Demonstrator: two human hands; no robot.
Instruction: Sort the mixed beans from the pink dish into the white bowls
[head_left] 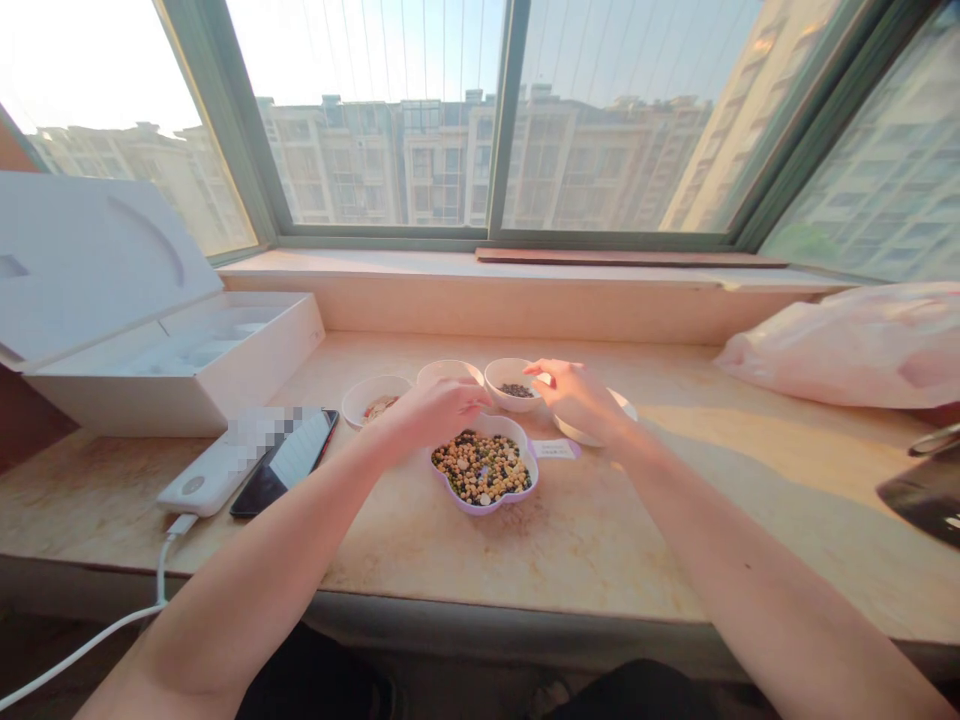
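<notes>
A purple-rimmed bowl (484, 470) of mixed beans stands at the centre of the counter. Behind it are several small white bowls: one at the left (377, 401) with reddish and pale pieces, one in the middle (450, 374), one with dark beans (514, 385), and one at the right (581, 430), partly under my right wrist. My left hand (450, 408) hovers over the back left edge of the mixed bowl, fingers together; what they hold is too small to see. My right hand (566, 388) is at the right rim of the dark-bean bowl, fingers bent, their contents unclear.
An open white box (255, 370) stands at the left, with a white power bank (214, 470), its cable and a black phone (289, 465) before it. A label (555, 449) lies beside the mixed bowl. A plastic bag (855, 345) is at the right, below the window.
</notes>
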